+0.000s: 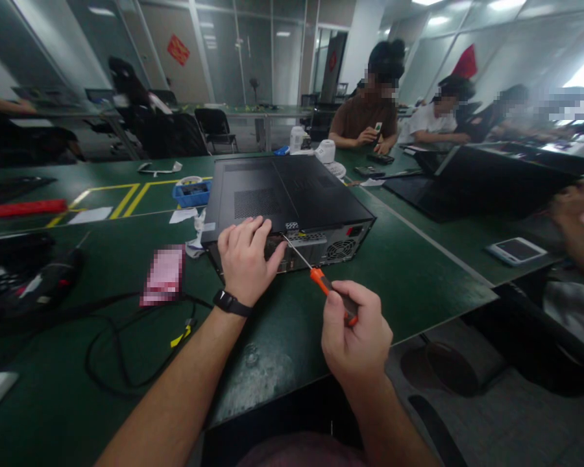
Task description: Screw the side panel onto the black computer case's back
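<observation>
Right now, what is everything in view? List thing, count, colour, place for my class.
computer case: 1, black, mid-table
screwdriver: 1, orange and dark, at computer case's rear
table: 1 in front, green, below
tray: 1, blue, left of computer case
gadgets: at least 2, white, beyond computer case
blurred item: 1, pink, table's left
cord: uncountable, black, table's left
strip: 1, red, far left
lines: several, yellow, table's left
papers: several, white, scattered
tablet-like device: 1, pale, right
panel: at least 1, black, right
people: at least 5, mixed clothing, behind and right
chairs: several, black, behind
decorations: several, red, background
watch: 1, black, strapped on, left of centre
left hand: 1, bare, on computer case
right hand: 1, bare, around screwdriver
</observation>
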